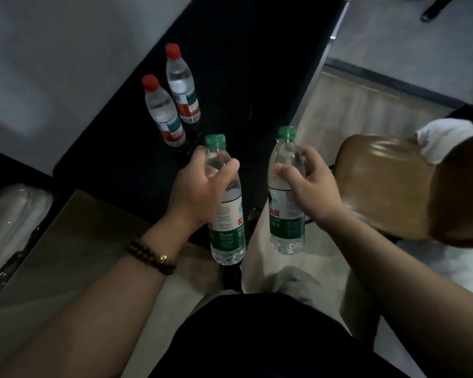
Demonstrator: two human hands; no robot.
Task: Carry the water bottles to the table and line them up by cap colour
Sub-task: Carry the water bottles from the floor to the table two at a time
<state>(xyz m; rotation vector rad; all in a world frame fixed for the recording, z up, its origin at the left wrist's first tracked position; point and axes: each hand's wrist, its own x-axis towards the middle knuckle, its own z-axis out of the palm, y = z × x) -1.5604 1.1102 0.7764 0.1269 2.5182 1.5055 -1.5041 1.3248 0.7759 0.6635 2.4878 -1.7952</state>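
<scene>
Nearest: beaded bracelet (153,257) on the left wrist, both forearms reaching forward.

Left hand (200,186): fingers and thumb curled round the upper body of the left green-capped bottle (227,222), just under the shoulder. Right hand (309,186): same hold on the right green-capped bottle (286,214), thumb in front, fingers wrapped behind. Both bottles upright, side by side but apart, resting on nothing visible, at the near edge of the dark surface (243,77).

High grip judged to leave the bases free for setting down flat. One bottle per hand judged to keep the green pair together for placing as a group.

Further on, standing upright on the surface: near red-capped bottle (163,113) and far red-capped bottle (182,85), just beside each other in a row running away from the camera. Judged as the red group already placed, with room at the near end of that row for the green pair.

To the right, off the surface: brown chair (380,181).
</scene>
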